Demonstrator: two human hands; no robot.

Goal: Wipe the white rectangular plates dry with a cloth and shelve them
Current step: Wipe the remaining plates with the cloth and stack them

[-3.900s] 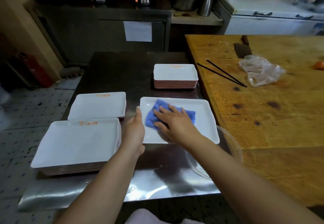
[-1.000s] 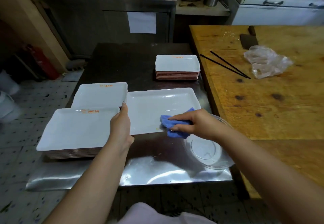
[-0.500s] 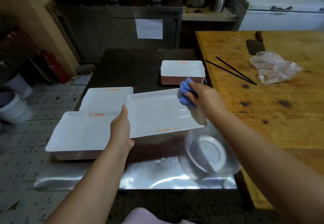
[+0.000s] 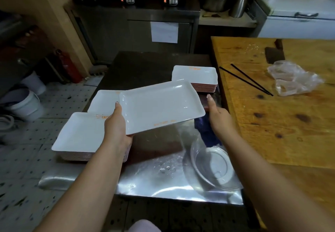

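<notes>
The white rectangular plate (image 4: pixel 159 107) is being held clear of the steel table (image 4: pixel 163 175), tilted, above the gap between the plate stacks. Judged from its thin rim and gloss, it is probably a stiff, light melamine or ceramic piece: rigid enough to carry by its short edges, slick where damp, and liable to chip or crack if dropped on the metal. The short edges are offering the surest purchase, thumb over the rim and fingers beneath.

The left hand (image 4: pixel 116 124) is gripping the plate's left short edge, thumb lying along the top of the rim, fingers hidden underneath. The right hand (image 4: pixel 218 118) is sitting at the right short edge with the thumb extended upward beside the rim; the blue cloth (image 4: pixel 206 132) is hanging below this hand and under the plate's corner, so the fingers appear to be curled round it, though they are out of sight, and whether they are also bearing on the plate's underside cannot be told.

The near stack of plates (image 4: pixel 81 133) is lying under the left forearm, a second stack (image 4: pixel 103 101) behind it, and a third stack (image 4: pixel 195 76) at the far right beside the wooden table (image 4: pixel 290 122). A clear plastic bowl (image 4: pixel 212 168) is standing near the table's front edge, with water droplets beside it
</notes>
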